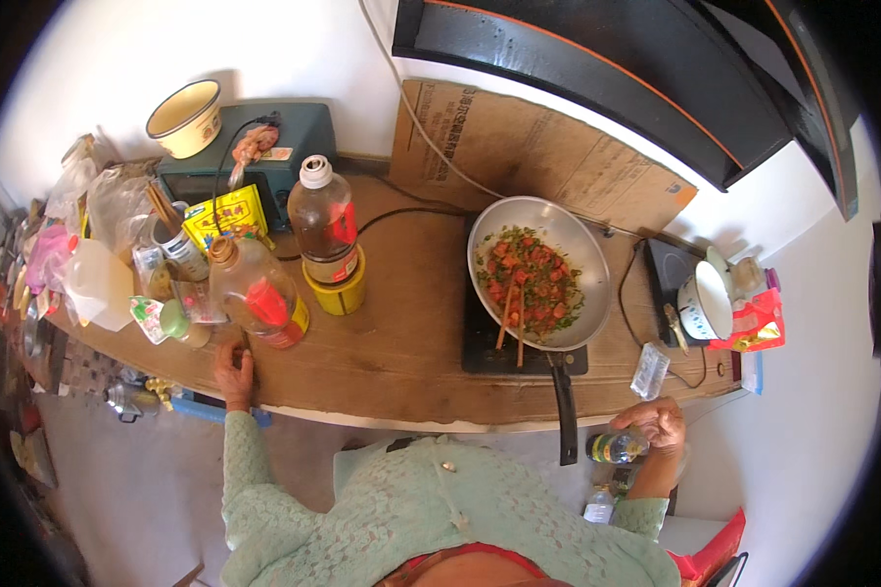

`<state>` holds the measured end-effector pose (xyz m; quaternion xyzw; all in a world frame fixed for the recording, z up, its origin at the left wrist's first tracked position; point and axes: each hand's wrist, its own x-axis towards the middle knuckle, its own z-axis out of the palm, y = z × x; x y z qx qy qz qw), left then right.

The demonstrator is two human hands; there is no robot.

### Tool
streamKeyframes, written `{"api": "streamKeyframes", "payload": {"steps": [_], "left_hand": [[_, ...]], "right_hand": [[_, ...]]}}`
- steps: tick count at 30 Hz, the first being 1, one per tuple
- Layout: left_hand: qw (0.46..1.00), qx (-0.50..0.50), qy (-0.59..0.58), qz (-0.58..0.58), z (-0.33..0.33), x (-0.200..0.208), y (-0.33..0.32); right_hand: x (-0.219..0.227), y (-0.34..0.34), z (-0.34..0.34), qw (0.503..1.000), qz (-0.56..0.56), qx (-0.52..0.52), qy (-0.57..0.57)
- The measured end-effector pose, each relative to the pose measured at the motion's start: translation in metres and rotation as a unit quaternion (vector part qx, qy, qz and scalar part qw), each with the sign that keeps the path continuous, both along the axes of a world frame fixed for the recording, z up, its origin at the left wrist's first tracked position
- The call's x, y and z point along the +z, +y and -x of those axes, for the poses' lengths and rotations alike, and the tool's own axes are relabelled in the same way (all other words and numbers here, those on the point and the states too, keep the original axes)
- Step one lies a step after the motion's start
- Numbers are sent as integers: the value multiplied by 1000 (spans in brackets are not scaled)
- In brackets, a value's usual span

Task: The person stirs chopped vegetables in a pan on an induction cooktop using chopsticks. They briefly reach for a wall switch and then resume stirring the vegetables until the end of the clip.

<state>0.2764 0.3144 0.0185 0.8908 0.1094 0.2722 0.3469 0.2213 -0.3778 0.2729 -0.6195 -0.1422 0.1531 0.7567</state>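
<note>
My left hand (233, 374) rests at the table's front edge, fingers loosely apart, beside a green-lidded jar (178, 320) and a large brown-liquid bottle (256, 293). My right hand (653, 424) is by the right front edge with its fingers curled in; whether anything is in them is hidden. Just beneath it shows a dark bottle with a yellow-green label (615, 448), apparently below table height. A clear plastic package (650, 371) lies above that hand. On a black cooktop (480, 354), a frying pan (594, 262) holds chopped red and green food (529, 279), with chopsticks (510, 318) leaning in it.
Another large bottle (324, 220) stands in a yellow holder (341, 296). A green appliance (310, 137) carries an enamel bowl (186, 122). The pan handle (566, 411) juts past the table edge. At right are a white pot (705, 301) and red package (762, 321). Cables cross the table.
</note>
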Motion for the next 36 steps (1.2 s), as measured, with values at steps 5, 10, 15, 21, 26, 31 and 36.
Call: {"api": "streamKeyframes", "payload": {"steps": [5,10,15,21,26,31,36], "left_hand": [[1000,-4,-23,12,1,6,-8],[999,-17,-13,29,0,3,-4],[999,-22,-4,23,2,-6,1],[999,-20,-15,26,1,-2,2],[999,-28,-3,45,1,10,-4],[1000,-12,-21,9,3,4,-4],[999,12,9,39,6,15,-9]], "right_hand": [[-39,-24,9,999,9,-47,4],[-49,-7,5,989,-36,-145,0],[-56,4,10,984,-63,-164,2],[-83,13,15,967,-104,-225,57],[-115,25,25,948,-182,-231,125],[-162,16,53,884,-52,-453,105],[-209,14,79,925,-281,-207,152]]}}
